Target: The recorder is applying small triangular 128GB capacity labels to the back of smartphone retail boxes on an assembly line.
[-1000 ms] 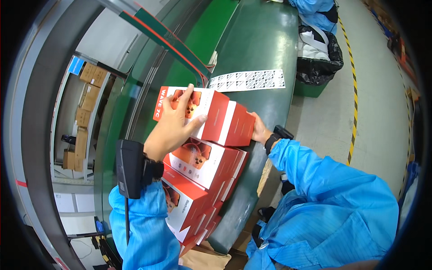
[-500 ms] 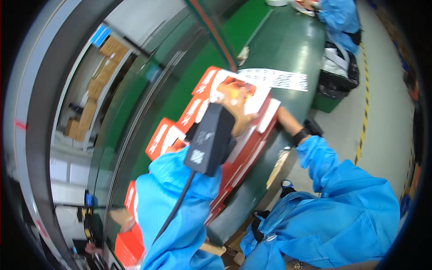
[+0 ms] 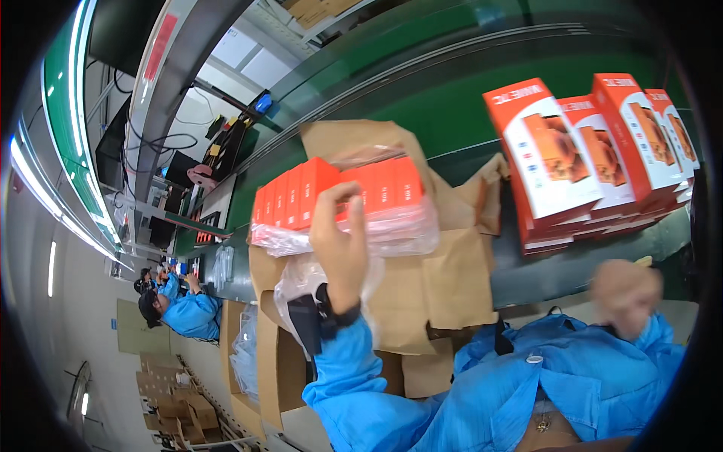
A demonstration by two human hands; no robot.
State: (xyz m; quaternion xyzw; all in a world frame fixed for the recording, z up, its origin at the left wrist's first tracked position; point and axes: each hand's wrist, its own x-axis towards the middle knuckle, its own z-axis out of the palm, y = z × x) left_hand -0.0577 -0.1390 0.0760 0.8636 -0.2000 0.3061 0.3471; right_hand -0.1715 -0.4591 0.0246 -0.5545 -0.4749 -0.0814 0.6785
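Observation:
Two rows of orange-red boxes (image 3: 292,200) stand packed in clear plastic wrap (image 3: 403,237) on opened brown wrapping paper. Over the gap near the middle of those rows is my left hand (image 3: 343,245), thumb and forefinger apart and bent toward the boxes, with nothing visible between them. Whether its fingertips touch a box I cannot tell. My right hand (image 3: 626,294) is low on the right, in front of the bench edge, smeared by motion. Beyond it sits a stack of white-and-orange printed boxes (image 3: 546,154), several deep, apart from both hands.
Brown paper (image 3: 459,279) spreads over the bench's near edge. Below it are open cartons (image 3: 279,365), one with clear plastic bags (image 3: 245,354). A green conveyor (image 3: 452,124) runs behind. People in blue (image 3: 192,309) work along the far left.
The view has swung left, bringing the plastic-wrapped boxes into sight. My left hand has left the printed stack for the wrapped rows; my right hand has come away from the stack.

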